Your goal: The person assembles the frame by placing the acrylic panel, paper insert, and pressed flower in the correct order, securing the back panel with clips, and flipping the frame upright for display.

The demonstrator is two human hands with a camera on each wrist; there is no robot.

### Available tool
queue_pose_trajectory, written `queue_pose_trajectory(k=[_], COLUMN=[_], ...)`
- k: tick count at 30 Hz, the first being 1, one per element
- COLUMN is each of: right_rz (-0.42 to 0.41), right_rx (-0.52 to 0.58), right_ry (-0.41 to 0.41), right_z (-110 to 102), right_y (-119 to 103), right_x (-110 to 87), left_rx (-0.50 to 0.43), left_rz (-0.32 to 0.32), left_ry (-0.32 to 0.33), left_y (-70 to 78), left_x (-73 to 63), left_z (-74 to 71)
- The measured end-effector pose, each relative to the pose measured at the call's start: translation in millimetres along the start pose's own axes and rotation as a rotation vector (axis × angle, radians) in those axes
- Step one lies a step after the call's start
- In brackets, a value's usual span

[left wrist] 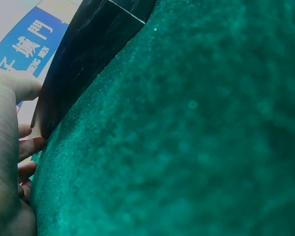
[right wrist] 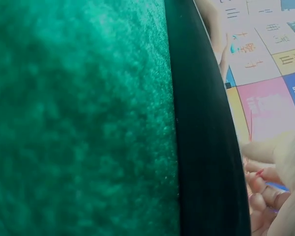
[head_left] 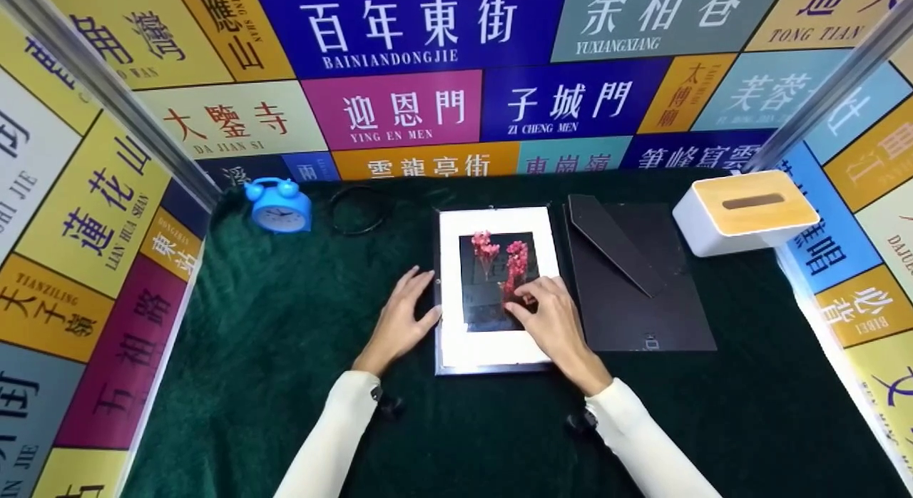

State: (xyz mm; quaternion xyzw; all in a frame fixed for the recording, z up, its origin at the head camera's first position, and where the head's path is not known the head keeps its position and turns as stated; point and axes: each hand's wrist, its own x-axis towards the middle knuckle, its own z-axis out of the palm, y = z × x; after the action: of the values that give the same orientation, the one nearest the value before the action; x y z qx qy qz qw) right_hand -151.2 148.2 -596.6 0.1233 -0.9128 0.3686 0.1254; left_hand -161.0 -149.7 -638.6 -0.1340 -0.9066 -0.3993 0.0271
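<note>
A picture frame (head_left: 492, 370) lies flat in the middle of the table, with a white mat (head_left: 451, 341) round a dark glossy window. Two sprigs of small pink-red dried flowers lie in that window: the left sprig (head_left: 485, 245) higher up, the right sprig (head_left: 516, 257) reaching lower. My right hand (head_left: 553, 316) is over the frame's right side and pinches the lower end of the right sprig; a red bit shows at the fingertips in the right wrist view. My left hand (head_left: 404, 317) touches the frame's left edge with extended fingers and thumb.
A black backing board (head_left: 642, 319) with its stand leg (head_left: 613, 241) lies right of the frame. Farther right stands a tissue box (head_left: 745, 212) with a wooden lid. Back left are a blue alarm clock (head_left: 279, 207) and a thin black ring (head_left: 335, 223). Green cloth (head_left: 285, 327) covers the table.
</note>
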Motion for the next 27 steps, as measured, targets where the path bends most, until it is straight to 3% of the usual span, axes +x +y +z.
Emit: queue_pose_trajectory(k=[6, 19, 27], right_rz=[-0.063, -0.115, -0.05], right_rx=[0.023, 0.063, 0.005], right_ry=[0.02, 0.106, 0.079], right_z=[2, -2, -3], right_y=[5, 10, 14], right_x=[1.9, 3.9, 4.7], left_rx=[0.001, -0.001, 0.01], left_rz=[-0.011, -0.001, -0.016], left_ry=[-0.004, 0.01, 0.002], left_y=[0.2, 0.4, 1.2], left_x=[-0.2, 0.0, -0.6], left_z=[0.3, 0.7, 0.0])
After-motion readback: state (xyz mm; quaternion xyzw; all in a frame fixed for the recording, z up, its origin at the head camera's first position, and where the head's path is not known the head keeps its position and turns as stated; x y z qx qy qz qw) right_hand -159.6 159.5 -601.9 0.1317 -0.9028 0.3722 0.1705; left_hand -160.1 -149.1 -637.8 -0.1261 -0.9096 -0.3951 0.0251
